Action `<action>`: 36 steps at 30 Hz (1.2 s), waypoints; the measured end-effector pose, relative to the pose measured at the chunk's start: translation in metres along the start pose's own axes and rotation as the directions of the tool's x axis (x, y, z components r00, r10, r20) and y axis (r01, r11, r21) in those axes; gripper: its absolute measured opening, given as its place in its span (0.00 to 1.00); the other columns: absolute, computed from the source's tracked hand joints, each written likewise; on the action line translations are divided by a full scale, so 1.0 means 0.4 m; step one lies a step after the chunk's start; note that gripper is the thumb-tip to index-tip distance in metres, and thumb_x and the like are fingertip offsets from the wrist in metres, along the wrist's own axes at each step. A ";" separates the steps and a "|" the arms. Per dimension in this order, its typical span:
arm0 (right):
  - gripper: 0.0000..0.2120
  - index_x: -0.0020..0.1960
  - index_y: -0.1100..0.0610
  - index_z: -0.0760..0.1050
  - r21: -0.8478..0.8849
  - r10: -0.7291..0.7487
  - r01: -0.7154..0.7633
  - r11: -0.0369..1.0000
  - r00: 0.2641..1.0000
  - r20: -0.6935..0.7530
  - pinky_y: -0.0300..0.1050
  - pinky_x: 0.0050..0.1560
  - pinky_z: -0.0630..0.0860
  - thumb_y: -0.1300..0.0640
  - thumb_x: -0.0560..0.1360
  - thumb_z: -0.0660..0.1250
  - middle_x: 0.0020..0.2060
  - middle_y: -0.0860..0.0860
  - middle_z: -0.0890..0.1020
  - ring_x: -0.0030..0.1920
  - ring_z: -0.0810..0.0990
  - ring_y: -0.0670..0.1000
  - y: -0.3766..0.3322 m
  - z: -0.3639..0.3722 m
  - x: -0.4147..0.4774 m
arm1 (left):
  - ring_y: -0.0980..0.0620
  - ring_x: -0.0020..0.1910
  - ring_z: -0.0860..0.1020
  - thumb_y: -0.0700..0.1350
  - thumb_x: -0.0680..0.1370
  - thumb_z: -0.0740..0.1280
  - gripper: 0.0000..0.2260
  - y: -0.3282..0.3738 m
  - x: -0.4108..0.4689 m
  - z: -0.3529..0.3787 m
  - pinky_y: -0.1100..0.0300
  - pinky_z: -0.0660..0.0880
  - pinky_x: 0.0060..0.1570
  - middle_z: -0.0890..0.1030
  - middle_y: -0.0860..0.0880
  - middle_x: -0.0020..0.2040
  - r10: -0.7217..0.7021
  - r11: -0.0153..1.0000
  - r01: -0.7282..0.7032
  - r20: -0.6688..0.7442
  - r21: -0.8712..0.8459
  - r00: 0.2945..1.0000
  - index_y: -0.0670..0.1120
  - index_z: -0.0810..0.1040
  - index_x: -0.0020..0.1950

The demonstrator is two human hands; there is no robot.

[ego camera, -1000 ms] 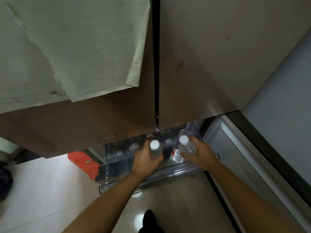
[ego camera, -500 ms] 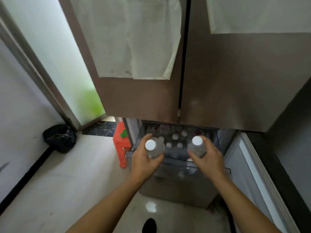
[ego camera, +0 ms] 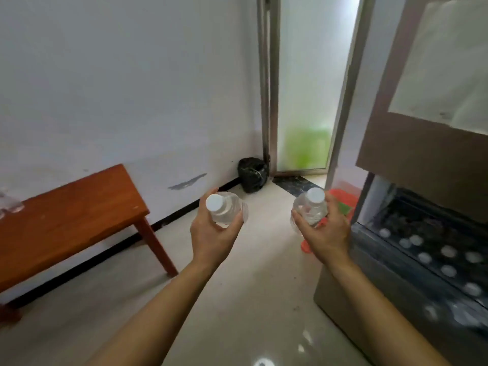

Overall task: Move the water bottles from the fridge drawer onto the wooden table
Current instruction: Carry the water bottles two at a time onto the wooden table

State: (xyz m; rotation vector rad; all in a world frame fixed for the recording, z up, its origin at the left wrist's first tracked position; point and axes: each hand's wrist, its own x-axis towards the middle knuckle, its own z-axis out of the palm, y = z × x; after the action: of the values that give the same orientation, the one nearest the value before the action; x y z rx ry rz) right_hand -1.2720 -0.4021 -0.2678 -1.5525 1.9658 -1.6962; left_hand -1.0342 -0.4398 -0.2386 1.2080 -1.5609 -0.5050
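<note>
My left hand [ego camera: 212,237] grips a clear water bottle [ego camera: 227,210] with a white cap, held upright over the floor. In my right hand [ego camera: 326,235] is a second clear, white-capped water bottle [ego camera: 310,210], also upright. Both are in mid-air between the fridge and the table. The open fridge drawer [ego camera: 369,233] at the right holds several more bottles, seen as white caps [ego camera: 448,251]. The wooden table [ego camera: 71,215] stands at the left against the wall, with something clear [ego camera: 9,204] at its far left edge.
A black bin bag [ego camera: 252,174] sits in the corner by a frosted glass door [ego camera: 306,101]. A red plastic stool [ego camera: 344,202] stands by the fridge, behind my right hand. The brown fridge door [ego camera: 412,154] with taped paper hangs above the drawer. Pale floor lies between table and fridge.
The view has swung left from the fridge drawer toward the wall and table. Both hands have lifted their bottles out of the drawer and carried them leftward over the floor.
</note>
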 end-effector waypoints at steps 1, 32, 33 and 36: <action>0.29 0.65 0.48 0.72 0.024 -0.020 0.019 1.000 0.999 0.042 0.52 0.50 0.79 0.46 0.68 0.78 0.53 0.48 0.83 0.52 0.81 0.55 -0.040 0.072 -0.013 | 0.64 0.54 0.77 0.59 0.69 0.76 0.29 -0.037 0.005 -0.074 0.63 0.76 0.51 0.76 0.69 0.54 -0.026 1.000 0.026 -0.042 0.012 0.999 0.66 0.66 0.65; 0.34 0.67 0.39 0.64 0.354 -0.291 0.063 0.933 0.709 0.642 0.49 0.52 0.81 0.31 0.66 0.71 0.53 0.37 0.79 0.53 0.80 0.45 -0.979 1.843 -0.371 | 0.57 0.52 0.78 0.64 0.70 0.70 0.28 -0.983 0.391 -1.507 0.58 0.76 0.50 0.77 0.63 0.52 -0.238 0.829 0.500 -0.650 0.252 0.722 0.56 0.69 0.66; 0.34 0.67 0.39 0.64 0.356 -0.287 0.055 0.933 0.711 0.642 0.49 0.52 0.81 0.30 0.67 0.71 0.54 0.39 0.80 0.54 0.81 0.47 -0.996 1.899 -0.351 | 0.59 0.51 0.78 0.65 0.70 0.70 0.28 -1.009 0.440 -1.524 0.60 0.75 0.48 0.77 0.64 0.51 -0.235 0.831 0.496 -0.648 0.253 0.724 0.56 0.69 0.66; 0.34 0.68 0.38 0.63 0.364 -0.293 0.058 0.930 0.716 0.633 0.52 0.53 0.81 0.28 0.66 0.69 0.56 0.41 0.81 0.55 0.81 0.48 -1.049 2.053 -0.277 | 0.61 0.51 0.79 0.62 0.72 0.72 0.24 -1.082 0.591 -1.582 0.63 0.75 0.45 0.78 0.65 0.50 -0.234 0.834 0.482 -0.621 0.267 0.748 0.56 0.70 0.65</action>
State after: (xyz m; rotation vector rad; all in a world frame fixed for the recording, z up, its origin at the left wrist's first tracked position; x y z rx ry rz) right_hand -0.4354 -0.8050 -0.2945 -1.9055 1.1344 -1.1421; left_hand -0.2627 -0.6606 -0.2474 1.8217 -0.9204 -0.0219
